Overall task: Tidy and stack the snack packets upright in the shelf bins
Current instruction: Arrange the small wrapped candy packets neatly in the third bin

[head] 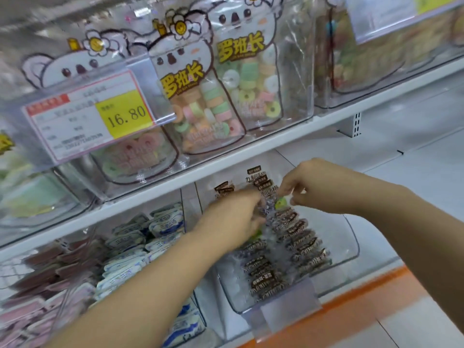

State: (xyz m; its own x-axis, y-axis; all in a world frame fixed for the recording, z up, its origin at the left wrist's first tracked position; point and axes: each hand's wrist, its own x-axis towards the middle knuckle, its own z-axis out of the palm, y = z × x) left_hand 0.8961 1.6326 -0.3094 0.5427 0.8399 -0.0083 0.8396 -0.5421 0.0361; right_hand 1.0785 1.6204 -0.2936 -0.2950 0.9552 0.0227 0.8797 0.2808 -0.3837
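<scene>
A clear plastic bin (349, 244) on the lower shelf holds several brown-labelled snack packets (298, 237) standing in two rows. My left hand (236, 217) reaches into the bin from the left, its fingers curled on the packets of the left row. My right hand (313, 184) is above the back of the bin and pinches the top edge of a clear packet (281, 203) with a green spot. More brown-labelled packets (258, 178) stand behind my hands.
Blue-and-white packets (140, 244) fill the neighbouring bin on the left, pink and brown packets (50, 272) lie further left. The shelf above carries koala-print candy bags (200, 96) in clear bins and a price tag (93, 114) reading 16.80. An orange shelf edge (364, 290) runs below.
</scene>
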